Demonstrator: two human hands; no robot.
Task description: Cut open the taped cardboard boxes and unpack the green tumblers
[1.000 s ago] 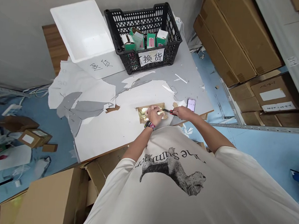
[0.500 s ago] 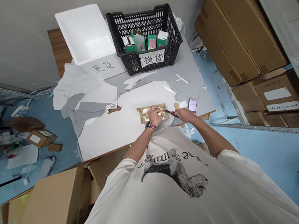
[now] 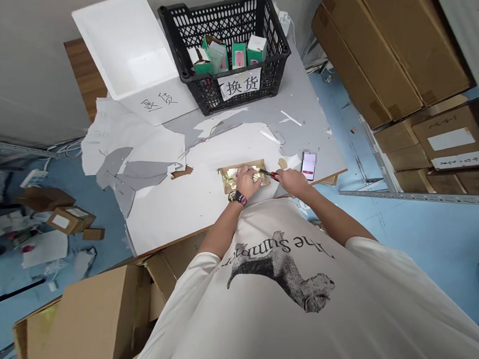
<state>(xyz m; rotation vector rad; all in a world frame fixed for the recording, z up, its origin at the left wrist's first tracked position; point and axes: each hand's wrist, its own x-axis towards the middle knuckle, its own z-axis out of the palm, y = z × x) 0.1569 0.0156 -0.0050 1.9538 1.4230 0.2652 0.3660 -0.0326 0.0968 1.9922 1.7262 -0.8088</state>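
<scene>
Gold foil packet (image 3: 239, 180), partly hidden beneath left hand (image 3: 247, 181), grip unclear, right hand (image 3: 293, 181) clenching red-handled tool (image 3: 270, 173)

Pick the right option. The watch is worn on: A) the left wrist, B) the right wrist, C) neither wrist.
A: the watch is strapped above the left hand, while the right wrist, behind the right hand, is bare.

Black plastic crate (image 3: 232, 18) of green boxes (image 3: 238, 56) beside a white foam box (image 3: 122, 45)

Phone (image 3: 308, 166) just beside right hand (image 3: 293, 182)
</scene>
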